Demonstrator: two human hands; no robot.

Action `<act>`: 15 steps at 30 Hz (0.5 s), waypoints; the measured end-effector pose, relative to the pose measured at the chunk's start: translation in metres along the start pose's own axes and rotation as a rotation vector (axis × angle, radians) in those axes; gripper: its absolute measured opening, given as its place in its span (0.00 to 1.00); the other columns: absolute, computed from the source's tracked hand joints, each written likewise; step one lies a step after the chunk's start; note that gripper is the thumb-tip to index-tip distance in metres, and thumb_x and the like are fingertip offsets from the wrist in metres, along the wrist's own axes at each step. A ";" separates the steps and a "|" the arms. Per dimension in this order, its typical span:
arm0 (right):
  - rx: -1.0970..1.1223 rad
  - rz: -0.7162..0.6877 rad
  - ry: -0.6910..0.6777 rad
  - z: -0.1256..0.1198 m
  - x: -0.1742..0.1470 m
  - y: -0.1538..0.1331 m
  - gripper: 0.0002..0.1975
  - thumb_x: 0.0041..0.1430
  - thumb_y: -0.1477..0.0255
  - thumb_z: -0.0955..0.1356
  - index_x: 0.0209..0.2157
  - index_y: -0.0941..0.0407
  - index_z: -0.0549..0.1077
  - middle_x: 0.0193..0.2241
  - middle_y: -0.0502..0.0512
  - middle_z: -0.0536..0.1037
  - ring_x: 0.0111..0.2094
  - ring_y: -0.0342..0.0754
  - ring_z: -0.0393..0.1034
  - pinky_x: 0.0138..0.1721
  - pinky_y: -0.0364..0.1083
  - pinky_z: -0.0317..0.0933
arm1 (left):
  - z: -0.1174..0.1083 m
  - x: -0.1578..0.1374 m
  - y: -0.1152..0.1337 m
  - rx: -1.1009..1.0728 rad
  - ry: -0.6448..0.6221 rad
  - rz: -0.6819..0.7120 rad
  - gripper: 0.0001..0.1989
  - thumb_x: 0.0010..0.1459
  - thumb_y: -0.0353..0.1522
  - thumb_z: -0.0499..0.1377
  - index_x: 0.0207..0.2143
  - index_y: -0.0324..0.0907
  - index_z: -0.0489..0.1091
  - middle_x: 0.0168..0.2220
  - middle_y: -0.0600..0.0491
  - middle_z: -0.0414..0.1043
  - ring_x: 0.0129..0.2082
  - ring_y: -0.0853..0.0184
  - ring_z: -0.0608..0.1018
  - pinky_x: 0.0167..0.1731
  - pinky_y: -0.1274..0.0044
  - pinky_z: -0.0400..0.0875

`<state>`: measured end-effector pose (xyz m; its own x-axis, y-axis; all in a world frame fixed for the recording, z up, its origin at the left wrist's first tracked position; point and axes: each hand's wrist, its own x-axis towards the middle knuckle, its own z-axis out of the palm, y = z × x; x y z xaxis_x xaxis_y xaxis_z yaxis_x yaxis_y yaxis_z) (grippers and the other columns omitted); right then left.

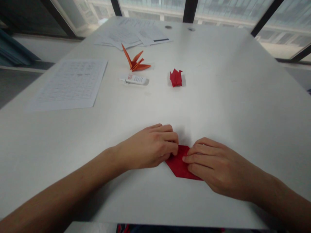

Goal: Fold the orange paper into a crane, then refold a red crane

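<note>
A folded sheet of red origami paper (178, 166) lies flat on the table close to me, with a slanted lower-left edge. My left hand (155, 147) is closed at its upper left, fingers curled down onto the paper; the thumb is hidden. From the right, my right hand (213, 165) covers the other end of the sheet. Its fingers are pressed together, tips resting on the paper, and its thumb is out of sight. The two hands are a short gap apart, with red paper showing between them.
Beyond my hands stand a small red origami bird (176, 78) and a larger orange paper crane (136, 63). A white correction-fluid pen (136, 79) lies beside the crane. Printed sheets (70, 84) sit at the left, with more papers (131, 32) at the far edge by the windows.
</note>
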<state>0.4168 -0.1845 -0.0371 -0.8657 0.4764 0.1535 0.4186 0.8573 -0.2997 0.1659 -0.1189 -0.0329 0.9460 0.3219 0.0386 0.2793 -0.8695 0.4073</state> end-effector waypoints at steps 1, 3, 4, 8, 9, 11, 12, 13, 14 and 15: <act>0.010 0.002 0.016 0.000 -0.001 0.000 0.12 0.69 0.80 0.64 0.38 0.57 0.79 0.42 0.57 0.84 0.43 0.53 0.73 0.47 0.56 0.67 | -0.001 0.000 0.000 0.018 -0.004 -0.006 0.10 0.67 0.26 0.55 0.37 0.43 0.75 0.40 0.51 0.76 0.41 0.62 0.72 0.44 0.70 0.64; 0.033 0.006 0.046 -0.001 -0.002 0.000 0.11 0.67 0.81 0.65 0.38 0.58 0.79 0.41 0.56 0.84 0.43 0.53 0.73 0.48 0.55 0.67 | -0.003 -0.001 0.000 0.049 -0.013 -0.015 0.09 0.69 0.26 0.54 0.42 0.44 0.75 0.38 0.52 0.75 0.40 0.62 0.71 0.42 0.70 0.64; 0.043 0.010 0.050 -0.001 -0.003 0.000 0.11 0.67 0.82 0.65 0.38 0.58 0.79 0.41 0.56 0.83 0.43 0.53 0.73 0.48 0.55 0.68 | -0.004 -0.001 0.001 0.063 -0.019 -0.014 0.09 0.69 0.27 0.55 0.44 0.44 0.75 0.38 0.52 0.74 0.40 0.62 0.71 0.42 0.70 0.63; 0.063 0.023 0.030 -0.002 -0.004 0.001 0.14 0.65 0.85 0.63 0.40 0.59 0.78 0.40 0.58 0.83 0.45 0.53 0.73 0.47 0.53 0.70 | -0.005 -0.001 0.002 0.125 -0.042 0.017 0.09 0.71 0.31 0.55 0.41 0.46 0.76 0.37 0.53 0.74 0.40 0.62 0.71 0.42 0.69 0.62; 0.062 0.024 0.022 -0.002 -0.004 0.001 0.14 0.65 0.86 0.63 0.40 0.59 0.78 0.39 0.59 0.82 0.45 0.53 0.73 0.47 0.53 0.70 | -0.006 -0.001 0.002 0.141 -0.042 0.026 0.10 0.71 0.31 0.55 0.41 0.46 0.77 0.37 0.53 0.75 0.41 0.61 0.71 0.42 0.69 0.62; 0.058 0.021 0.014 -0.002 -0.004 0.001 0.15 0.64 0.86 0.62 0.39 0.58 0.78 0.38 0.59 0.82 0.45 0.54 0.73 0.46 0.52 0.71 | -0.005 -0.002 0.002 0.171 -0.037 0.038 0.10 0.72 0.32 0.55 0.41 0.46 0.77 0.38 0.53 0.75 0.41 0.61 0.72 0.42 0.68 0.61; 0.053 0.023 0.012 -0.001 -0.003 0.001 0.15 0.64 0.86 0.62 0.39 0.58 0.78 0.37 0.59 0.82 0.44 0.54 0.73 0.46 0.53 0.71 | -0.005 -0.002 0.002 0.186 -0.036 0.040 0.11 0.72 0.33 0.54 0.41 0.46 0.77 0.38 0.53 0.75 0.42 0.61 0.72 0.42 0.68 0.61; 0.048 0.025 0.012 -0.001 -0.003 0.001 0.15 0.64 0.86 0.62 0.39 0.58 0.78 0.37 0.59 0.82 0.44 0.54 0.73 0.47 0.53 0.71 | -0.006 -0.002 0.003 0.199 -0.036 0.042 0.11 0.72 0.33 0.54 0.42 0.46 0.77 0.39 0.53 0.76 0.43 0.61 0.72 0.42 0.68 0.61; 0.043 0.026 0.013 -0.001 -0.002 0.001 0.15 0.64 0.86 0.62 0.39 0.59 0.78 0.36 0.59 0.81 0.44 0.54 0.72 0.47 0.53 0.71 | -0.006 -0.002 0.003 0.212 -0.037 0.042 0.11 0.72 0.33 0.54 0.42 0.46 0.77 0.39 0.53 0.76 0.43 0.60 0.72 0.42 0.67 0.60; 0.038 0.027 0.014 0.000 -0.002 0.000 0.14 0.64 0.86 0.62 0.39 0.60 0.78 0.36 0.59 0.81 0.44 0.55 0.72 0.47 0.54 0.71 | -0.006 -0.002 0.004 0.223 -0.038 0.041 0.11 0.72 0.33 0.54 0.42 0.46 0.77 0.39 0.53 0.76 0.43 0.60 0.72 0.42 0.67 0.60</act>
<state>0.4188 -0.1852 -0.0372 -0.8500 0.5025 0.1581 0.4312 0.8361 -0.3391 0.1639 -0.1204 -0.0260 0.9615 0.2743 0.0144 0.2664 -0.9441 0.1939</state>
